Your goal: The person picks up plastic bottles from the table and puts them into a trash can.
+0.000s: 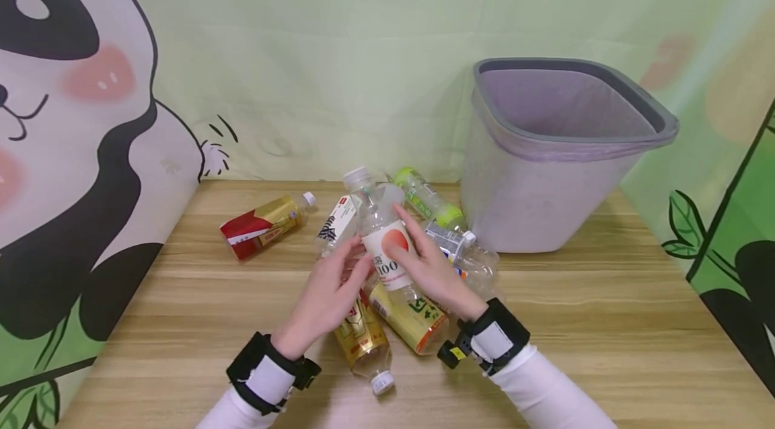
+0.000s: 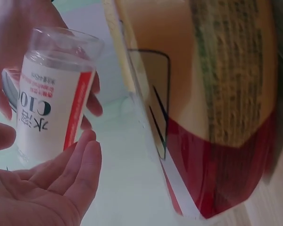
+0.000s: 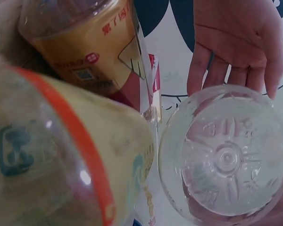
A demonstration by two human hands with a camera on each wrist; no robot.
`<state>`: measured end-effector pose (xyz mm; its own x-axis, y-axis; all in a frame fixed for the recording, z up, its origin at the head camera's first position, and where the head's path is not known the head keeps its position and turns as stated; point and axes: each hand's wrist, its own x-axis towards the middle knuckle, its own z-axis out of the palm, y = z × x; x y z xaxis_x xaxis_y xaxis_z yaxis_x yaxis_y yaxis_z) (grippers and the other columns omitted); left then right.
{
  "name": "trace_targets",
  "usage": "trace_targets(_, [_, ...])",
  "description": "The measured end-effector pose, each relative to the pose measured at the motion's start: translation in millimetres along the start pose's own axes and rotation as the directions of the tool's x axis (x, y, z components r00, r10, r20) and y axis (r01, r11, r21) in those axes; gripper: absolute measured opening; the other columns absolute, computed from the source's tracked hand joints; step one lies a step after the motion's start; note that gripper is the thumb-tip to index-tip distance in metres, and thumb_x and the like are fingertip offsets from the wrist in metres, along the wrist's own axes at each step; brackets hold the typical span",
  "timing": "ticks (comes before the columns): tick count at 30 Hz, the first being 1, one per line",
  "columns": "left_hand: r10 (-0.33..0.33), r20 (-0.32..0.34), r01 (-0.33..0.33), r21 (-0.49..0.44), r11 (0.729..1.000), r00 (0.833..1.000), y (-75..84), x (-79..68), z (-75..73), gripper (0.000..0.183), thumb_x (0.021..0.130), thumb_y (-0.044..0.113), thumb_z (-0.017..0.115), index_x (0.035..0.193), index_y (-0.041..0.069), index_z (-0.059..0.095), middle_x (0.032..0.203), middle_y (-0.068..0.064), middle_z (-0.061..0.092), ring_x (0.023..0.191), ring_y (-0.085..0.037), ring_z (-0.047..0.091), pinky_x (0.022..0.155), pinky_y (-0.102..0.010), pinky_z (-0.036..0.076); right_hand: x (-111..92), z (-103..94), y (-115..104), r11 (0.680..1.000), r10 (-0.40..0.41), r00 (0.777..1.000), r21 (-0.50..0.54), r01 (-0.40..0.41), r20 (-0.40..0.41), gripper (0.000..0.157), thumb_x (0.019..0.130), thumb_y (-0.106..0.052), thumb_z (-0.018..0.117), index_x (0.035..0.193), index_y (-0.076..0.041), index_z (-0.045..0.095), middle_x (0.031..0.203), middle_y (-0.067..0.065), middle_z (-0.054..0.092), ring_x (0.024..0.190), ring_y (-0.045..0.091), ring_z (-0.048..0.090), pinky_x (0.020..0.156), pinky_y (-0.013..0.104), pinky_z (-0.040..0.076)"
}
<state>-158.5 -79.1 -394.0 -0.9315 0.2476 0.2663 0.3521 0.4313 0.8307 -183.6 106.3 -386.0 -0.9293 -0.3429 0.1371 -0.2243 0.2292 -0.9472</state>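
Observation:
My right hand (image 1: pixel 437 276) grips a clear plastic bottle (image 1: pixel 380 267) with a white label, an orange-red circle and a white cap. The bottle tilts, cap toward the far side, over a pile of bottles. My left hand (image 1: pixel 323 296) is at the bottle's left side, its fingers extended toward the label. In the left wrist view, the left palm (image 2: pixel 47 193) faces up beside the labelled bottle (image 2: pixel 54 103). The right wrist view shows the bottle's clear round base (image 3: pixel 226 157). Beneath lie a yellow-labelled bottle (image 1: pixel 412 320) and a gold-labelled bottle (image 1: pixel 363 335) with a white cap.
A grey bin (image 1: pixel 527 197) with a purple liner stands at the back right. A red and gold bottle (image 1: pixel 262 226) lies at the left. Behind the hands are a green bottle (image 1: pixel 428 197), a white-labelled bottle (image 1: pixel 338 220) and a clear bottle (image 1: pixel 478 259) on the wooden table (image 1: pixel 581 335).

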Motion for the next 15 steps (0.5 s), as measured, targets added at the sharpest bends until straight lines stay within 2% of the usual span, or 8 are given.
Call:
trace_targets(4, [0.035, -0.002, -0.035, 0.073, 0.997, 0.999, -3.3, 0.0, -0.2, 0.041, 0.099, 0.024, 0.048, 0.135, 0.007, 0.048, 0.119, -0.004, 0.064, 0.1, -0.012, 0.062, 0.085, -0.036, 0.052, -0.5, -5.0, 2.0, 0.997, -0.002, 0.999, -0.073, 0.005, 0.046, 0.073, 0.093, -0.033, 0.057, 0.15, -0.038, 0.011, 0.157, -0.003, 0.013, 0.138, 0.023, 0.026, 0.108, 0.051, 0.029])
trace_targets(6, [0.056, -0.006, -0.055, 0.127, 0.99, 0.998, -4.8, -0.1, -0.8, 0.04, 0.098, 0.021, 0.049, 0.135, 0.007, 0.048, 0.12, -0.005, 0.063, 0.099, -0.013, 0.062, 0.086, -0.037, 0.052, -1.0, -7.3, 2.3, 0.995, -0.011, 0.997, -0.093, 0.018, 0.072, 0.078, 0.092, -0.027, 0.058, 0.151, -0.036, 0.008, 0.158, -0.003, 0.009, 0.139, 0.026, 0.023, 0.107, 0.054, 0.028])
trace_targets(10, [0.095, -0.01, -0.091, 0.218, 0.972, 0.995, -5.9, -0.3, -2.4, 0.041, 0.095, 0.017, 0.05, 0.136, 0.008, 0.048, 0.121, -0.007, 0.062, 0.099, -0.015, 0.061, 0.086, -0.039, 0.051, -2.0, -12.1, 1.8, 0.997, -0.023, 0.994, -0.064, 0.03, 0.107, 0.083, 0.091, -0.018, 0.059, 0.152, -0.03, 0.004, 0.158, -0.002, 0.004, 0.139, 0.028, 0.023, 0.107, 0.054, 0.028])
trace_targets(15, [0.142, -0.008, -0.134, 0.277, 0.952, 0.99, -6.4, 0.4, -4.8, 0.041, 0.094, 0.016, 0.052, 0.134, 0.008, 0.05, 0.121, -0.008, 0.062, 0.1, -0.018, 0.06, 0.084, -0.04, 0.051, -2.5, -18.5, -0.5, 0.999, -0.03, 0.994, -0.038, 0.034, 0.106, 0.08, 0.091, -0.02, 0.06, 0.153, -0.027, 0.009, 0.158, 0.0, 0.006, 0.137, 0.028, 0.027, 0.107, 0.052, 0.03])
